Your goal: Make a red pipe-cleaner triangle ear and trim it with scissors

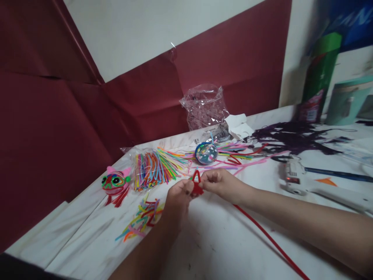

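The left hand [182,191] and right hand [217,182] pinch a bent red pipe cleaner [197,189] between fingers, probably steadying its bend. Cut strips [142,219] lie at their 8 o'clock, seemingly for easy reach.

Over the link I see a marbled worktop [96,237]: a pink-eared animal head [113,188] by its left edge, bagged pipe cleaners [155,171] near the back left corner, dark purple strands [300,137] along the back edge

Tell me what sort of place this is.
Most likely a craft worktable, perhaps at home: a bagged bundle of coloured fuzzy stems lies beside a bright animal-face figure, and what looks like a glue gun is over to the right.
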Available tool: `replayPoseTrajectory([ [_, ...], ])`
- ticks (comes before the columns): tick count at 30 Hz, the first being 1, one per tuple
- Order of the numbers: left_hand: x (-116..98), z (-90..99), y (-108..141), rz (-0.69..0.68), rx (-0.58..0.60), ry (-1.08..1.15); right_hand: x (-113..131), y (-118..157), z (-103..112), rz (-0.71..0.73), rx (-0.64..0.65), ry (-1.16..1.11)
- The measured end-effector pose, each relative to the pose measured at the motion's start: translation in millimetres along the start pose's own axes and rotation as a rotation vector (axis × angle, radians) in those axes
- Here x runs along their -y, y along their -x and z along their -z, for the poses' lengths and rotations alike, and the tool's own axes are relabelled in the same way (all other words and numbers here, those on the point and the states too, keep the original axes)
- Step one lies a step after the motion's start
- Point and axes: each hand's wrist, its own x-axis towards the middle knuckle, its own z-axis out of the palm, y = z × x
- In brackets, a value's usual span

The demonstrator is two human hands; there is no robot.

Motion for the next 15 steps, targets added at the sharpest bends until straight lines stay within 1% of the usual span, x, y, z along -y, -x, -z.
replayPoseTrajectory([
  [3, 4.8, 1.8, -1.8, 0.035, -0.024, 0.027, -2.2, -0.2, -1.2, 0.019, -0.037, 0.05],
  [6, 5.8, 3.9, -3.0, 0.054, -0.074, 0.046, -0.9, 0.7, -2.2, 0.037, -0.026, 0.103],
  [11, 4.9, 5.5, -4.5, 0.035, -0.034, 0.062, -0.3, 1.9, -1.8, 0.034, 0.006, 0.11],
  [15, 5.5, 6.6, -5.2, 0.053, -0.065, -0.001, -1.6, 2.2, -1.5, 0.065, -0.004, 0.161],
])
